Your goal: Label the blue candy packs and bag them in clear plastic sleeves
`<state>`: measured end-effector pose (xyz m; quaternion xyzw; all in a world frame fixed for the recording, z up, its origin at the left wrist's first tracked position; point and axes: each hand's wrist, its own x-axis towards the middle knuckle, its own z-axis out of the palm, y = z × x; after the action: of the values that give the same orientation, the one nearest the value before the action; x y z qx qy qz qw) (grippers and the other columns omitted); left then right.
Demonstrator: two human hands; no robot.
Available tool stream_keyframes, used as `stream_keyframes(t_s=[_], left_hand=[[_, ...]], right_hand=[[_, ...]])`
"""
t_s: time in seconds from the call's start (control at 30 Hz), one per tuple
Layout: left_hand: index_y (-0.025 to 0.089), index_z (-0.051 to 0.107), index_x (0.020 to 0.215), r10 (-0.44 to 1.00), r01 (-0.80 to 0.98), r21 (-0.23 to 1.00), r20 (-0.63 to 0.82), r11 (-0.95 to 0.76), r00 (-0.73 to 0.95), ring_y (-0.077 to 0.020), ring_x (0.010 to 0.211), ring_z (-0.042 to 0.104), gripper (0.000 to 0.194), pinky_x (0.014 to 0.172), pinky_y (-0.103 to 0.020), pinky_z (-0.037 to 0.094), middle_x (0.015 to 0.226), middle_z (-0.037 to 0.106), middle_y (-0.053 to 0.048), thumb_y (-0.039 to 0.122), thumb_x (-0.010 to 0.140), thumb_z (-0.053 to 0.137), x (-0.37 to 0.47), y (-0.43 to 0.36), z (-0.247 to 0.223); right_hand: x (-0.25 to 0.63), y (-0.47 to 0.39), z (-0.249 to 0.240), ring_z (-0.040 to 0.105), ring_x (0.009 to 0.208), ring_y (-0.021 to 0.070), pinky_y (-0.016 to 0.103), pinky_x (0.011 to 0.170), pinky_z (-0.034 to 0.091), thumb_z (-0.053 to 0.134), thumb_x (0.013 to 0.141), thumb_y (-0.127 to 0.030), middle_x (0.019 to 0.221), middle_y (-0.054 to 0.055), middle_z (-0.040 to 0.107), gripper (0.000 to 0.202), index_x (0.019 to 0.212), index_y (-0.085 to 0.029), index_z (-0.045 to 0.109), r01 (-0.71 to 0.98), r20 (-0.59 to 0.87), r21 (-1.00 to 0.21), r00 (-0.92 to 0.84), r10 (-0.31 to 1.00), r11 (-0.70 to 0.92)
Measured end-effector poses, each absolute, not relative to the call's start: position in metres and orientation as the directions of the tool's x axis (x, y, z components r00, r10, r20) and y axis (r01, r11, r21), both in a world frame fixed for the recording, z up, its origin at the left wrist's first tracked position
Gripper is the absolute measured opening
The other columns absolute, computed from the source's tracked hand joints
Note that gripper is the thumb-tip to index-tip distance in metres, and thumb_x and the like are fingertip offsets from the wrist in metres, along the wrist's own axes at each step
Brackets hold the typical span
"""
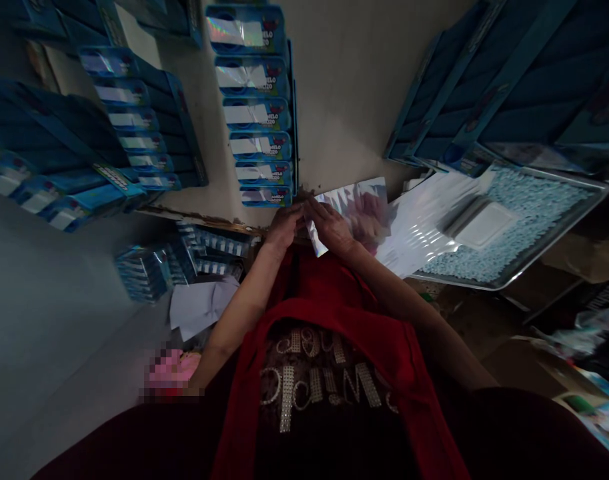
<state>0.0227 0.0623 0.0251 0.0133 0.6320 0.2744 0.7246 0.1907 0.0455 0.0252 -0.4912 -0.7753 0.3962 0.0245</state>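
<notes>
My left hand (283, 227) is at the table's front edge, its fingers pressed together and their tips meeting those of my right hand. What its fingertips hold, if anything, is hidden. My right hand (333, 228) is closed on a shiny silvery sheet (371, 208), which reaches out on both sides of it. The sheet's near left corner (320, 248) hangs below the fingers with a rainbow glint. Just beyond my hands stands a row of blue packs (258, 143), each with a silvery strip on its face.
More blue packs are stacked at left (134, 120) and right (484, 87). White shiny sheets (419, 220) lie right of my hands, beside a metal tray (504, 285) of small pale-blue pieces with a white container (485, 222) on them. Further packs (144, 270) sit below the table edge.
</notes>
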Motion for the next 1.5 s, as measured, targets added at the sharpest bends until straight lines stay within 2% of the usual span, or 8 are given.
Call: stream_keyframes(t_s=[0.3, 0.5, 0.67, 0.8, 0.97, 1.07, 1.17, 1.5], left_hand=[[0.017, 0.08, 0.094, 0.465, -0.332, 0.438, -0.885, 0.836, 0.003, -0.0244, 0.097, 0.077, 0.024, 0.09, -0.039, 0.063, 0.098, 0.082, -0.008, 0.036, 0.08, 0.086, 0.023, 0.059, 0.027], [0.018, 0.076, 0.091, 0.574, -0.077, 0.598, -0.792, 0.798, -0.208, -0.0246, 0.105, 0.073, 0.02, 0.097, -0.036, 0.058, 0.099, 0.082, -0.007, 0.038, 0.09, 0.079, 0.026, 0.066, 0.003], [0.02, 0.074, 0.084, 0.701, 0.239, 0.662, -0.635, 0.711, -0.325, -0.0288, 0.11, 0.072, 0.016, 0.111, -0.042, 0.052, 0.104, 0.08, -0.011, 0.033, 0.09, 0.081, 0.014, 0.062, 0.011], [0.021, 0.077, 0.097, 0.687, -0.015, 0.734, -0.642, 0.679, -0.341, -0.0301, 0.108, 0.075, 0.042, 0.103, -0.043, 0.058, 0.107, 0.08, -0.014, 0.062, 0.087, 0.084, -0.005, 0.037, 0.063], [0.019, 0.082, 0.112, 0.682, -0.46, 0.585, -0.729, 0.669, 0.065, -0.0346, 0.101, 0.081, 0.088, 0.095, -0.049, 0.064, 0.103, 0.083, -0.016, 0.099, 0.082, 0.061, -0.024, 0.019, 0.145], [0.022, 0.084, 0.108, 0.696, -0.522, 0.567, -0.714, 0.637, 0.073, -0.0308, 0.095, 0.081, 0.068, 0.092, -0.044, 0.064, 0.104, 0.085, -0.01, 0.073, 0.064, 0.097, -0.026, 0.025, 0.174], [0.022, 0.082, 0.089, 0.659, -0.482, 0.603, -0.749, 0.635, -0.068, -0.0209, 0.077, 0.076, 0.048, 0.083, -0.037, 0.063, 0.087, 0.082, -0.004, 0.047, 0.056, 0.107, -0.024, 0.034, 0.182], [0.019, 0.083, 0.079, 0.716, -0.231, 0.754, -0.656, 0.615, -0.237, -0.0153, 0.068, 0.066, 0.038, 0.069, -0.029, 0.055, 0.074, 0.076, -0.002, 0.053, 0.074, 0.099, -0.057, 0.074, 0.179]], right_hand=[[0.194, 0.039, 0.033, 0.065, 0.129, 0.0308, 0.046, 0.107, 0.051, 0.049, 0.111, -0.014, 0.143, 0.016, 0.077, 0.043, 0.146, -0.016, 0.073, 0.79, -0.33, -0.561, -0.489, 0.808, 0.249], [0.196, 0.042, 0.066, 0.062, 0.094, 0.0285, 0.041, 0.082, 0.039, 0.058, 0.11, -0.027, 0.092, 0.013, 0.078, 0.028, 0.099, -0.02, 0.082, 0.835, -0.346, -0.485, -0.455, 0.82, 0.259], [0.206, 0.039, 0.146, 0.059, 0.075, 0.0201, 0.035, 0.075, 0.039, 0.067, 0.104, -0.034, 0.075, 0.004, 0.07, 0.021, 0.093, -0.02, 0.079, 0.757, -0.339, -0.653, -0.249, 0.907, -0.036], [0.206, 0.06, 0.205, 0.047, 0.059, 0.0126, 0.029, 0.06, 0.035, 0.079, 0.094, -0.045, 0.062, -0.004, 0.058, 0.024, 0.088, -0.021, 0.078, 0.487, -0.575, -0.75, -0.146, 0.805, -0.448], [0.192, 0.085, 0.227, 0.043, 0.055, 0.0104, 0.027, 0.053, 0.034, 0.089, 0.08, -0.052, 0.059, -0.005, 0.057, 0.034, 0.081, -0.021, 0.075, 0.232, -0.723, -0.691, -0.19, 0.664, -0.685], [0.184, 0.087, 0.222, 0.046, 0.054, 0.0105, 0.026, 0.05, 0.036, 0.093, 0.076, -0.055, 0.06, -0.004, 0.06, 0.037, 0.079, -0.022, 0.076, 0.169, -0.749, -0.662, -0.192, 0.635, -0.73], [0.179, 0.086, 0.214, 0.055, 0.058, 0.0128, 0.027, 0.051, 0.046, 0.096, 0.072, -0.056, 0.066, -0.002, 0.068, 0.04, 0.081, -0.022, 0.077, 0.136, -0.761, -0.648, -0.164, 0.628, -0.749], [0.13, 0.104, 0.196, 0.063, 0.054, 0.0161, 0.028, 0.048, 0.046, 0.086, 0.084, -0.059, 0.062, -0.002, 0.065, 0.038, 0.083, -0.021, 0.08, 0.334, -0.565, -0.754, 0.11, 0.818, -0.566]])
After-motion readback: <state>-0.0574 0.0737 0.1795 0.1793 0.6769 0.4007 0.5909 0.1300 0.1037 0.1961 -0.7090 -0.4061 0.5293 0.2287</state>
